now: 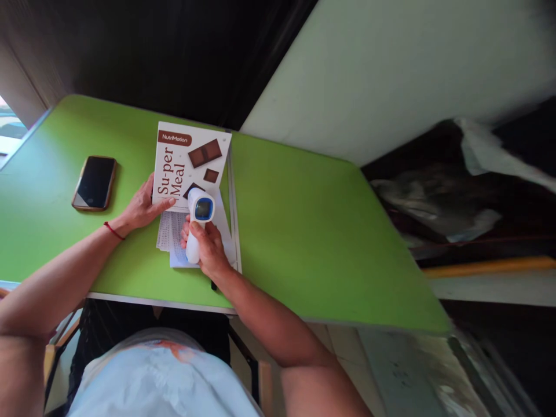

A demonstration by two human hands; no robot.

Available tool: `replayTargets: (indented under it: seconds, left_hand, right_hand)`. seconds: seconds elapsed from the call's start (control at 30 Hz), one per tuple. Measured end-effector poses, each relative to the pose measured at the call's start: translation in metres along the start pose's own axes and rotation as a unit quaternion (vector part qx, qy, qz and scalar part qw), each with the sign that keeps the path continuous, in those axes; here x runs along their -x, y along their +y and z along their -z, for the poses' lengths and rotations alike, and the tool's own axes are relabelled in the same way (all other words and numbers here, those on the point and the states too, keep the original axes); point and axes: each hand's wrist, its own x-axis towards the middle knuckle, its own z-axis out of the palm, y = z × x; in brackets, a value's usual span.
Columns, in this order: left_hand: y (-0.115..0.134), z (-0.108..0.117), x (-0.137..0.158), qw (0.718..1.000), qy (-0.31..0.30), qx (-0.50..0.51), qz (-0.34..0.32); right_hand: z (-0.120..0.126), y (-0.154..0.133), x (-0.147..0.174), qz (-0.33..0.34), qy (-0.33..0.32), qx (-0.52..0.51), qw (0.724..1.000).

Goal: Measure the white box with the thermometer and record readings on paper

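Note:
My left hand (144,207) grips the lower left corner of a white box (189,165) printed "NutriMotion Su-per Meal", with chocolate pieces pictured on it. The thumb lies on its front; the other fingers are mostly hidden behind the edge. A white infrared thermometer (193,246) with a blue-rimmed dark display is in my right hand (212,249), which wraps round its handle. Its head overlaps the box's lower right part. Printed sheets of paper (177,246) lie on the table below the box, partly covered by it and by my right hand.
A phone (95,182) in a brown case lies to the left on the green table (321,231). The tip of a black object (214,285) shows under my right wrist. Behind the table stand a dark panel and a pale wall; at the right is a blurred shelf with cloth-like items (434,208).

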Motion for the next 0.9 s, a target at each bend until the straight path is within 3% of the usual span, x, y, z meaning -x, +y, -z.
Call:
replayTargets:
  seconds: [0.3,0.9]
  left_hand:
    - [0.001,-0.001,-0.005,0.999,-0.017,0.010,-0.028]
    - [-0.012,-0.003,-0.031,1.000,-0.023,0.010,-0.011]
  right_hand:
    - [0.001,-0.005,0.001,-0.005,0.004,-0.002,1.000]
    - [0.010,0.004,-0.025,0.084,-0.015,0.043,0.995]
